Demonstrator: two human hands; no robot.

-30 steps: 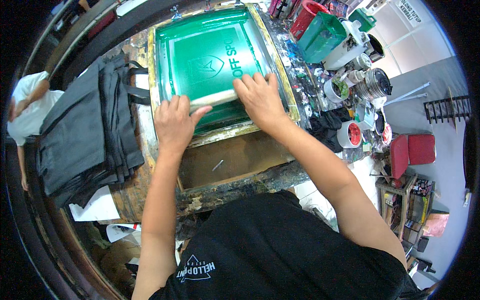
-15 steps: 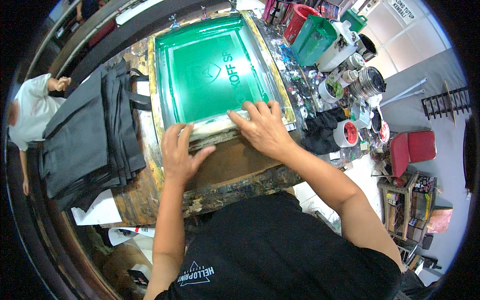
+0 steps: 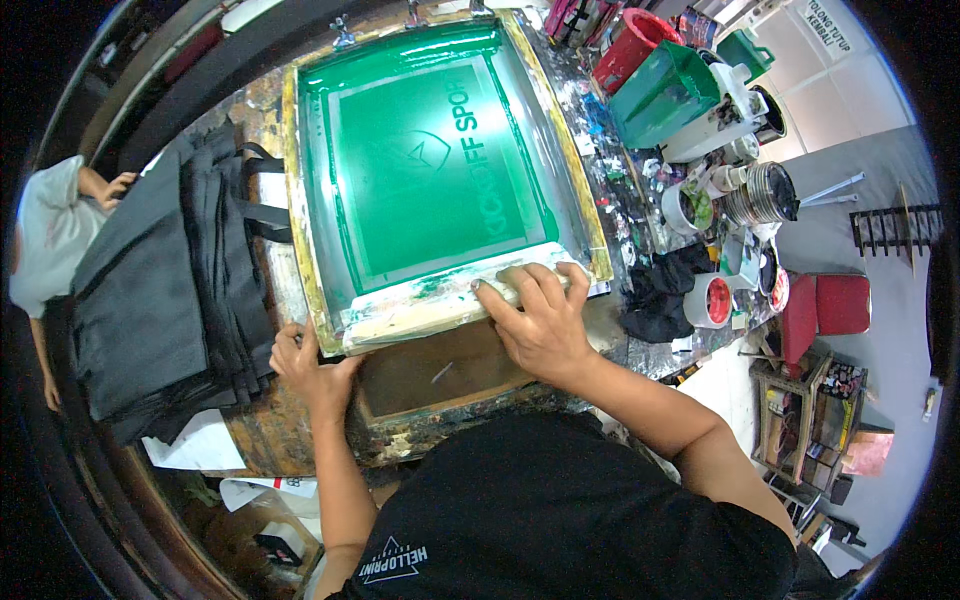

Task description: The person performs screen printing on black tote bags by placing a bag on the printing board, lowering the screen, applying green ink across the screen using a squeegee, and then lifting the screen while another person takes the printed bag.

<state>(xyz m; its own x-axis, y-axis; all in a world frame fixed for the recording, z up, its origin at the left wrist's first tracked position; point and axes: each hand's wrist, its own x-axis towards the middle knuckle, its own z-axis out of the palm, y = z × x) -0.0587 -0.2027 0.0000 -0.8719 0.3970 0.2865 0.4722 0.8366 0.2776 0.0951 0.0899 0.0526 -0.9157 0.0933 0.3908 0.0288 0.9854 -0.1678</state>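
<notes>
The right hand (image 3: 540, 325) presses its fingers down over the squeegee (image 3: 450, 300) at the near end of the green printing screen (image 3: 430, 170). The left hand (image 3: 310, 365) grips the screen frame's near-left corner, beside a stack of black bags (image 3: 160, 290).

The right hand (image 3: 540, 325) hides part of the squeegee (image 3: 440, 305).

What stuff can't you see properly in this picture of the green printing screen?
Head view only:
- Whatever lies beneath the green mesh printing screen in its wooden frame: the screen covers it.
- Part of the long pale squeegee: the right hand hides its end.
- Left hand fingertips: tucked under the frame's corner.
- Stack of dark fabric bags: too many layers to count.
- Cluttered pots and tape rolls at right: small, bent by the lens.
</notes>
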